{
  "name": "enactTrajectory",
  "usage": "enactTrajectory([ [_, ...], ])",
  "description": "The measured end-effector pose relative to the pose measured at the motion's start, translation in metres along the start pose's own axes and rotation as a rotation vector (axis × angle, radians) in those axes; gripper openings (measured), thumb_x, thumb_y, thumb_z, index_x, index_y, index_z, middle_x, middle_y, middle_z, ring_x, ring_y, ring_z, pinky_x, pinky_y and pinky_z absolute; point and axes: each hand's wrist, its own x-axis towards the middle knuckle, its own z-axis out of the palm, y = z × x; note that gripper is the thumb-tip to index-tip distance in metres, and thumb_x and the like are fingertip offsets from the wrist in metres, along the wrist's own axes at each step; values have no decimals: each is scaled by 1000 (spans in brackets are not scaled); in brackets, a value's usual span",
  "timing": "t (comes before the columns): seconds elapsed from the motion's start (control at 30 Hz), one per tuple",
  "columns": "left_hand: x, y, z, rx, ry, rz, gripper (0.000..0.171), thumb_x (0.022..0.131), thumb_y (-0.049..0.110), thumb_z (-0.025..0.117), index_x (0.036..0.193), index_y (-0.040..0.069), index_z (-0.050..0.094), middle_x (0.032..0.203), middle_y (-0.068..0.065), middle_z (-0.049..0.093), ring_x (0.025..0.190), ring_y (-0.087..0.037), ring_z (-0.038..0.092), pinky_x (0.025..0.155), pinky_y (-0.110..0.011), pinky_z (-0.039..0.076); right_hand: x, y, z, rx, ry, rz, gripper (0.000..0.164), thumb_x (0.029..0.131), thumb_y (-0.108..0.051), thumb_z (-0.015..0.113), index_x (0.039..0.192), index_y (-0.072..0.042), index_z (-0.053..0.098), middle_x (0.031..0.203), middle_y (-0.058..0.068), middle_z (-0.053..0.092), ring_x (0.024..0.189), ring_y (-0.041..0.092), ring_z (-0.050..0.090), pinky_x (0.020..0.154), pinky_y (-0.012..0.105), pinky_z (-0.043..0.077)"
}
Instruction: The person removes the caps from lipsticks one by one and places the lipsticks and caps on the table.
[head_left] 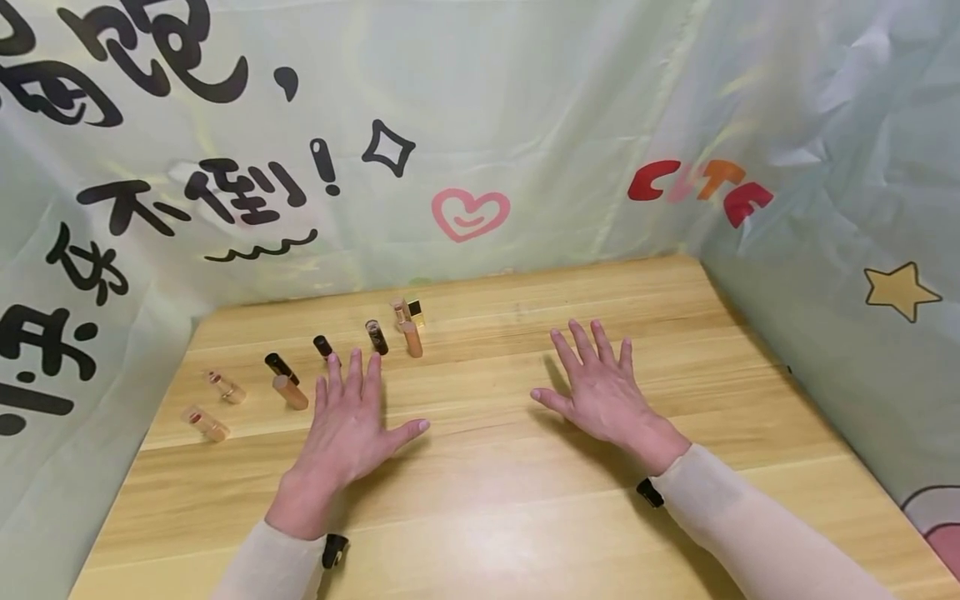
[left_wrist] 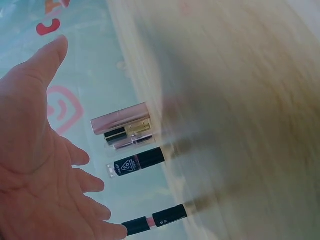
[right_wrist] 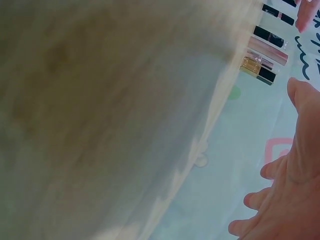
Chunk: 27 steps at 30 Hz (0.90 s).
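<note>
A slim black tube (head_left: 322, 343), banded in pink at its middle, stood upright just beyond the fingertips of the left hand (head_left: 347, 429); in the head view one finger overlapped its lower part, and whether the two touched could not be told. The left hand was spread flat, palm down, with fingers extended and thumb held wide, and had hold of nothing. To the right of the slim tube, also ahead of the left hand, stood a dark tube with a clear end (head_left: 377, 337). Beyond it came a close cluster: a pink tube (head_left: 412, 340), a clear-cased lipstick (head_left: 400, 313) and a gold-and-black tube (head_left: 416, 312). To the left of the fingers, a black tube with a tan neighbour (head_left: 290, 392) stood side by side, and farther left were two clear-capped lipsticks (head_left: 207, 426), one nearer the person than the other.

The right hand (head_left: 606, 395) was likewise spread, fingers straight and grasping nothing, well apart from all the cosmetics, which lay to its left. Pale sleeves (head_left: 750, 517) covered both forearms. The wooden tabletop (head_left: 487, 492) met a pale green backdrop (head_left: 540, 100) bearing black characters, a pink heart (head_left: 470, 214) and a yellow star (head_left: 902, 291).
</note>
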Motion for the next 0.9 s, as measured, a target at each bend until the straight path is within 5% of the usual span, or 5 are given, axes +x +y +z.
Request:
enactTrajectory([
  [0.2, 1, -1, 2, -16, 19, -8, 121, 91, 79, 61, 167, -1, 12, 173, -31, 5, 159, -55, -4, 126, -71, 10, 3, -1, 0, 7, 24, -14, 100, 98, -78, 48, 170, -15, 18, 176, 21, 11, 161, 49, 2, 119, 82, 6],
  [0.47, 6, 3, 1, -146, 115, -89, 90, 98, 41, 75, 157, -12, 33, 158, -39, 37, 148, -58, 32, 122, -65, 31, 15, -16, 2, 122, 164, -103, 82, 106, -53, 59, 162, 1, 33, 165, 29, 35, 153, 51, 31, 124, 67, 26],
  [0.67, 31, 15, 3, -341, 72, -234, 81, 98, 34, 77, 159, -3, 38, 159, -29, 44, 146, -52, 41, 118, -62, 39, 42, -46, 2, 158, 254, -140, 62, 103, -38, 69, 146, 4, 54, 147, 26, 57, 137, 46, 52, 115, 59, 43],
  [0.9, 65, 21, 15, -519, 70, -322, 76, 97, 27, 77, 159, 1, 40, 153, -24, 54, 142, -43, 50, 116, -57, 44, 86, -96, 2, 298, 213, -137, 43, 103, -31, 70, 136, -2, 66, 137, 18, 66, 131, 37, 60, 111, 52, 49],
])
